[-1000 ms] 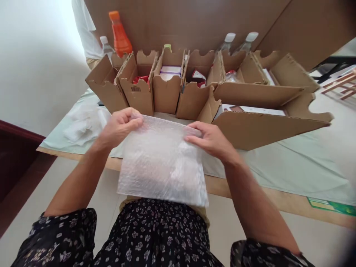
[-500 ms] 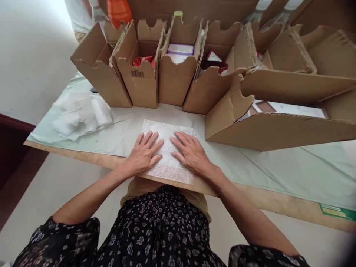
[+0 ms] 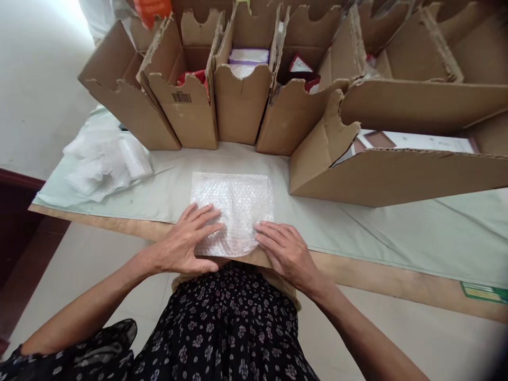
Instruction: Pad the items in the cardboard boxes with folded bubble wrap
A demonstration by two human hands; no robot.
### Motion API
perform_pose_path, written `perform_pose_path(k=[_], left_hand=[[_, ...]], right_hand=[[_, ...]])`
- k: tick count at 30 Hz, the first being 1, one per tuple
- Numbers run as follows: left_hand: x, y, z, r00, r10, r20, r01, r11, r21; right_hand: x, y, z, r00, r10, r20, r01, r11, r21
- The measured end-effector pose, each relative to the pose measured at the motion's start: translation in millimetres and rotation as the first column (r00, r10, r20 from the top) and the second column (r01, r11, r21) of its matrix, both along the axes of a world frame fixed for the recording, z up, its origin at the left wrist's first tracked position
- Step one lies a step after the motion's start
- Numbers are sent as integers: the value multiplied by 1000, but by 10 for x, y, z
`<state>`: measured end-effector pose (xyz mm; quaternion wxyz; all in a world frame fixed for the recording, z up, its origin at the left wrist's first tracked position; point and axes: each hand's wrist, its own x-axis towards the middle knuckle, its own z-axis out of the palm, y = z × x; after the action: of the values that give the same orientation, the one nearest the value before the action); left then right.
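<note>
A clear bubble-wrap bag (image 3: 234, 203) lies flat on the pale green table cover (image 3: 397, 227) at the near edge of the table. My left hand (image 3: 186, 241) rests palm down on the bag's lower left corner, fingers stretched out flat. My right hand (image 3: 283, 248) lies flat at the bag's lower right corner, fingers extended toward the left. Neither hand grips anything.
A row of open cardboard bins (image 3: 238, 90) with cut fronts stands behind the bag, holding red and white packets. A long low carton (image 3: 397, 169) sits to the right. A heap of clear plastic bags (image 3: 107, 161) lies at the left. A person in white (image 3: 93, 16) stands behind.
A second ago both hands held the bubble-wrap bag up in the air. They laid it on the table, pressed it flat, and have slid back toward its near edge.
</note>
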<state>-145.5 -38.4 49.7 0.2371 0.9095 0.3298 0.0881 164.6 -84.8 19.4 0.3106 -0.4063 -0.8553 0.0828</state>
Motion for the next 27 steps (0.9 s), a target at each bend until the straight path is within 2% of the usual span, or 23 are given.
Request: perform_pose_path(k=[1,3,6,8,10,13,15,17,19,22,27], left_hand=[[-35,-36,35,1000,-5,3,5,1000,-9],[-93,-90,82,999,27,36,-27,1000,-11],[-91,-114,101,968,173,182,-180,983,24],[-31,-99,113,911,299,283,-306,952,-22],[38,-70,151,848,420,324,-398,907,-136],[87,-18,237,787,525,324,-452,849,-274],[77,17,281,775,515,367,-430,854,-291],[49,45,296,773,483,412,-398,874,-278],[21,61,283,780,469,414,-374,880,-292],[1,64,221,765,517,385,-364,840,-403],[33,85,120,660,615,431,-358,762,-540]], right_hand=[[-7,22,3,996,-25,-87,23,1000,-18],[21,49,58,970,-91,-224,60,988,-143],[114,59,184,925,-209,-318,64,910,-410],[181,57,244,912,-213,-351,2,857,-515],[231,46,276,929,-135,-344,-80,835,-545],[237,27,288,962,-68,-263,-84,846,-526],[204,29,270,976,-54,-212,-54,881,-470],[169,48,223,990,16,-141,-72,913,-401],[146,69,151,995,92,-41,-100,941,-325],[114,60,60,994,83,68,-70,982,-176],[-25,-69,110,994,98,49,-92,989,-118]])
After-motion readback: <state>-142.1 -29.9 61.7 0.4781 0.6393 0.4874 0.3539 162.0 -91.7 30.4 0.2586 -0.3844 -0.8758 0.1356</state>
